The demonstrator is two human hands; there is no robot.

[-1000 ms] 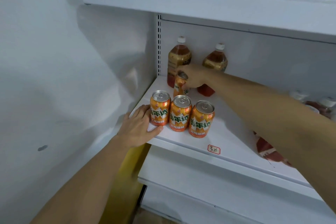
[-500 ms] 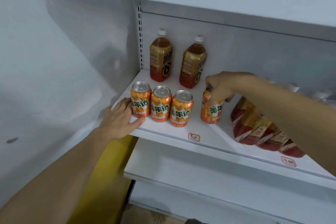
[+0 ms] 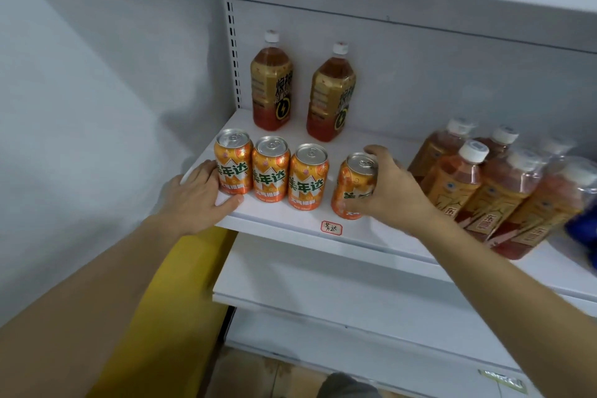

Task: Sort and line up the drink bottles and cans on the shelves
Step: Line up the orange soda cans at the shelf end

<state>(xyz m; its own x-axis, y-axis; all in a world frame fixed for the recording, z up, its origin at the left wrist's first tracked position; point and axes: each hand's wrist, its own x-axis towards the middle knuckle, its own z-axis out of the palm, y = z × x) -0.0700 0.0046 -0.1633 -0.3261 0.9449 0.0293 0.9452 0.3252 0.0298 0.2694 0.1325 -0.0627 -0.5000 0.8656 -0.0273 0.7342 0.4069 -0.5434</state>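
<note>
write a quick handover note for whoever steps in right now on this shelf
Left hand: open, flat on the shelf edge, fingers against the leftmost orange can.
Right hand: grips the fourth orange can, tilted, at the front with a gap to the row.
Done: three orange cans upright, side by side at the front; two energy drink bottles upright behind them.
Left: set the fourth can upright against the third, label forward. The tea bottles on the right are bunched and need lining up.

Soft even indoor light, faint shadows on the wall, wide-angle bending and blur at right edge
</note>
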